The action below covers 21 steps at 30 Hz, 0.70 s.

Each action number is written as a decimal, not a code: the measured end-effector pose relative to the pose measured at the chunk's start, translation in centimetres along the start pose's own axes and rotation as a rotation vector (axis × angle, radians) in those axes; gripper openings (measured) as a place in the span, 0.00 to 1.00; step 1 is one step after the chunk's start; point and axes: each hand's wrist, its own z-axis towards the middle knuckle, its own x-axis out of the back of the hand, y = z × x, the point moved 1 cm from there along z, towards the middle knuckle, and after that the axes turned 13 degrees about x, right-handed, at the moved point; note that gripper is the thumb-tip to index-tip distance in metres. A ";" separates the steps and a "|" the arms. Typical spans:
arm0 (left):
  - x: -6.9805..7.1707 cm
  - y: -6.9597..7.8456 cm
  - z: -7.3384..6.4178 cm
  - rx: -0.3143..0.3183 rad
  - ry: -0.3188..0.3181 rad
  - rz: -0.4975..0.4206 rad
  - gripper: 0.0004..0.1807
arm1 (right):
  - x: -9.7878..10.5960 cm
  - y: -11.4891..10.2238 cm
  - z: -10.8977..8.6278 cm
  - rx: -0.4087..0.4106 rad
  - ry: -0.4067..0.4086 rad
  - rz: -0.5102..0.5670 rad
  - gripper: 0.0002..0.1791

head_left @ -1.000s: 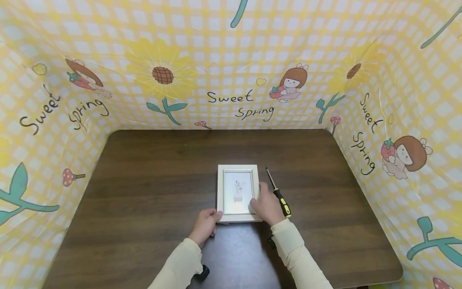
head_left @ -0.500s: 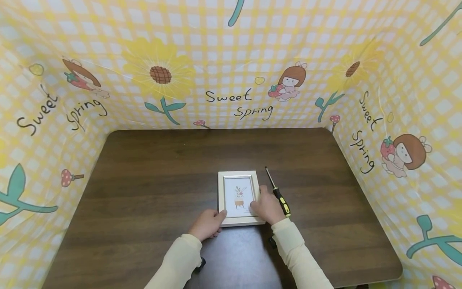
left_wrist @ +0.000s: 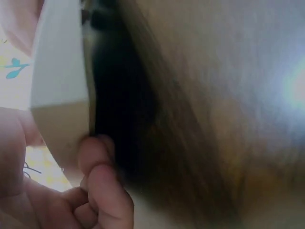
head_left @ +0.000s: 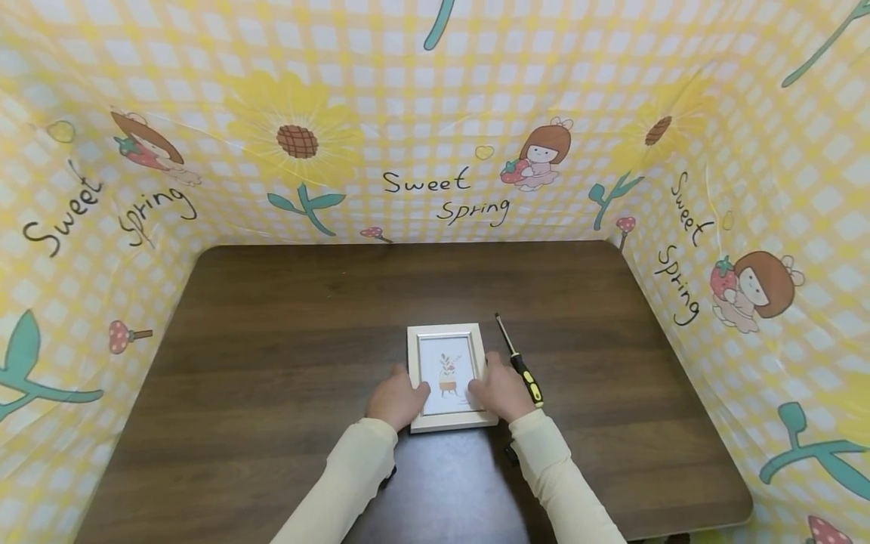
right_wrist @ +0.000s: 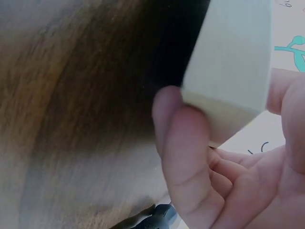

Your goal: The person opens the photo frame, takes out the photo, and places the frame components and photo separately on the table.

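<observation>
Both hands hold a white picture frame (head_left: 442, 425), face up, with a drawing of a potted plant (head_left: 448, 378) behind its pane. My left hand (head_left: 396, 399) grips the left side, thumb on the front border. On the right side, my right hand (head_left: 506, 389) has its thumb over the pane's lower right. The left wrist view shows curled fingers (left_wrist: 109, 195) at the underside of the frame's edge (left_wrist: 59, 71). In the right wrist view, bent fingers (right_wrist: 188, 148) support a corner from below, and a dark gap separates the frame from the wood. The frame's back is hidden.
A screwdriver (head_left: 526, 375) with a black and yellow handle lies just right of the right hand, tip pointing away. The brown wooden table (head_left: 272, 325) has rounded corners. Yellow checked cloth (head_left: 421, 98) with printed flowers stands around its back and sides.
The left hand has moved from the lower left corner up along the frame's left side. The frame has come slightly nearer and tilted, so the glare on its pane is gone.
</observation>
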 end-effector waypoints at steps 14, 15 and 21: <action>-0.1 0.2 0.9 0.052 -0.083 -0.032 0.43 | 0.4 0.0 0.2 -0.023 -0.070 -0.040 0.30; 0.0 0.2 0.9 0.047 -0.092 -0.035 0.44 | 0.4 0.0 0.2 -0.031 -0.079 -0.036 0.30; 0.2 0.1 1.1 0.043 -0.132 -0.065 0.45 | 0.4 -0.1 0.1 -0.056 -0.097 -0.003 0.30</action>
